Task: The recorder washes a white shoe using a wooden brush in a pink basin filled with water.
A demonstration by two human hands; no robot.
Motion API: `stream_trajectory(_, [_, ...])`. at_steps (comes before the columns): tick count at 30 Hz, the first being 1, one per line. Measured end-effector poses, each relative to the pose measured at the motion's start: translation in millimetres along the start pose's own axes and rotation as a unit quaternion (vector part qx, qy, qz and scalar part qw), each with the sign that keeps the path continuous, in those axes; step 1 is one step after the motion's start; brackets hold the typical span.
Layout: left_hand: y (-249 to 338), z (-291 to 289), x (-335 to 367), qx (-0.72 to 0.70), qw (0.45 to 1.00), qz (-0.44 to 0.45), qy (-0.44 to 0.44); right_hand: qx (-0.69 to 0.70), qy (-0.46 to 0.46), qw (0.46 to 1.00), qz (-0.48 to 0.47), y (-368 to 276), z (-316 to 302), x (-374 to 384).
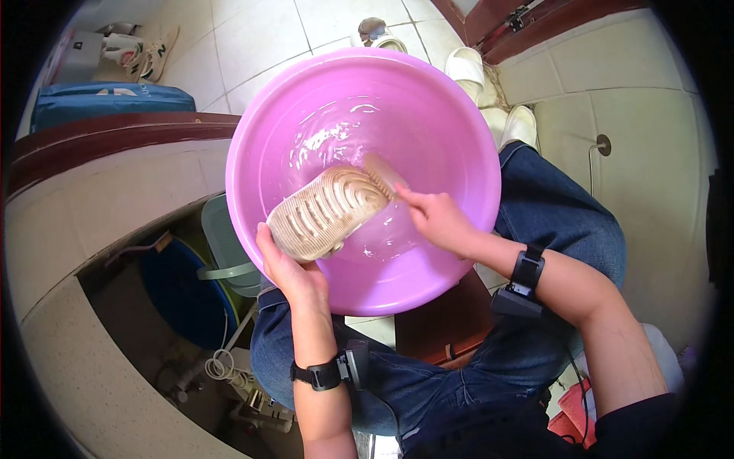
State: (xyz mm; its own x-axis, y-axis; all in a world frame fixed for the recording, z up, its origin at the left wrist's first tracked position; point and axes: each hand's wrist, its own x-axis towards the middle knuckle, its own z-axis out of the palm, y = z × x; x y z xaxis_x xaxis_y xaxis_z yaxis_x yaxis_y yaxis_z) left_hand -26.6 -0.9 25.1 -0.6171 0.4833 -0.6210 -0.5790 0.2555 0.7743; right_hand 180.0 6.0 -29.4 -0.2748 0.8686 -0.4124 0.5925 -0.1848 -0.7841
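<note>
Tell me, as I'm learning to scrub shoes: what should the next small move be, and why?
Probably a short stroke of the brush along the curved ridges of the sole: the right hand has it at or very near that end, the left hand grips the opposite end over the pink basin, and those ridges look brownish.

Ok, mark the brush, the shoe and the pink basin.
Brush (384,174): head view, on the middle of its tan body.
Shoe (324,212): head view, on the middle of its ridged sole.
Pink basin (460,145): head view, on the bare inner wall, right side.
</note>
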Motion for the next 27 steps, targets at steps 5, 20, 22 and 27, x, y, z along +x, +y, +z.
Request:
stream_trajectory(5, [4,4,-5,0.009,1.0,-0.007,-0.001,-0.071,0.03,0.996,0.051,6,-7,11])
stream_trajectory(20, [-3,3,-4,-0.001,0.999,0.008,-0.046,0.141,-0.084,0.981,-0.102,-52,4,-16])
stream_trajectory(22, [-1,4,-7,-0.003,0.999,0.003,-0.041,0.134,-0.104,0.974,-0.149,-62,5,-24])
stream_trajectory(27, [0,7,-8,0.009,0.999,0.01,-0.031,0.124,-0.076,0.971,-0.192,-67,2,-28])
